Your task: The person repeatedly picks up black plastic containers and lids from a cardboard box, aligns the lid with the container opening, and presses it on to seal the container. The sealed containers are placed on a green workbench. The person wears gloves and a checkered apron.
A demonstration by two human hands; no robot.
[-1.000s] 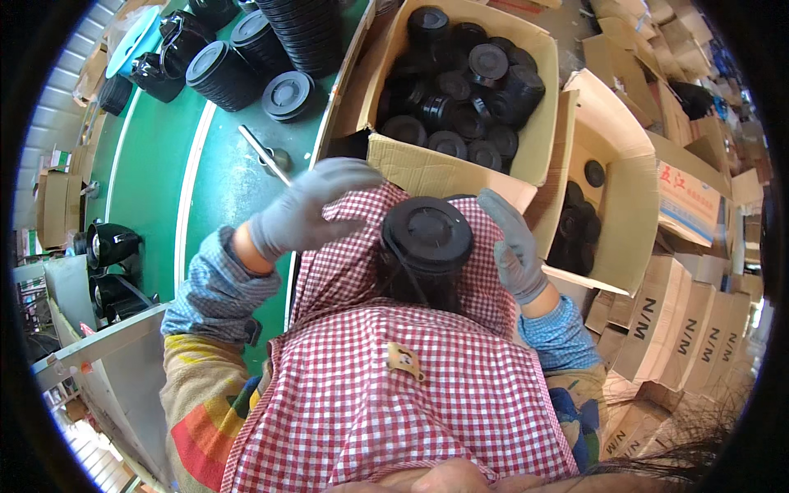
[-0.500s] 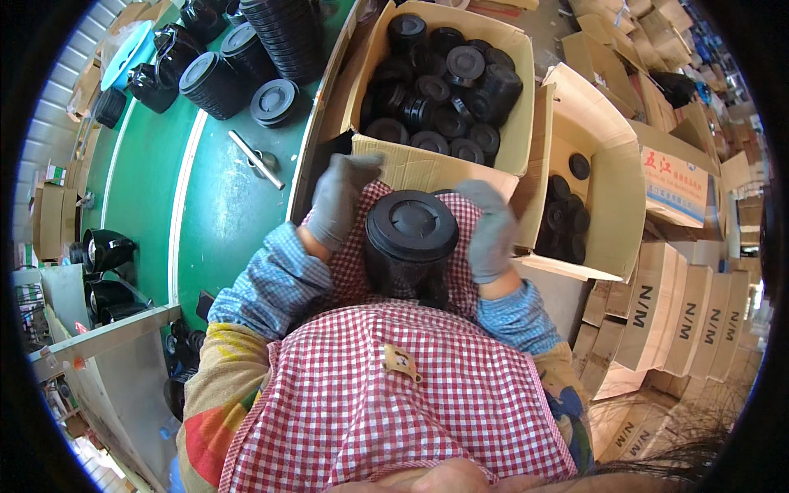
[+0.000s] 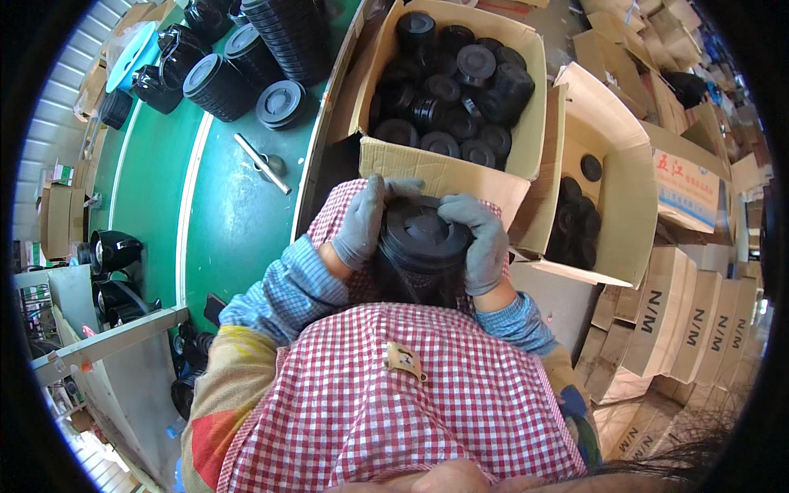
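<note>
A glossy black jug stands upright in my lap, against a red-and-white checked apron. On its top sits a round black ribbed lid. My left hand, in a grey glove, is wrapped around the lid's left and far edge. From the other side, my right hand, gloved the same way, curls over the lid's right edge with its fingertips on the top. Part of the lid's far rim is hidden by the fingers.
Ahead, a cardboard box holds many black lids; a second box with several lids stands right of it. On the green table at left are a metal rod, stacked lids and black jugs. Cartons line the right.
Both hands have come inward from either side of the jug and taken hold of the lid. The whole view has shifted slightly.
</note>
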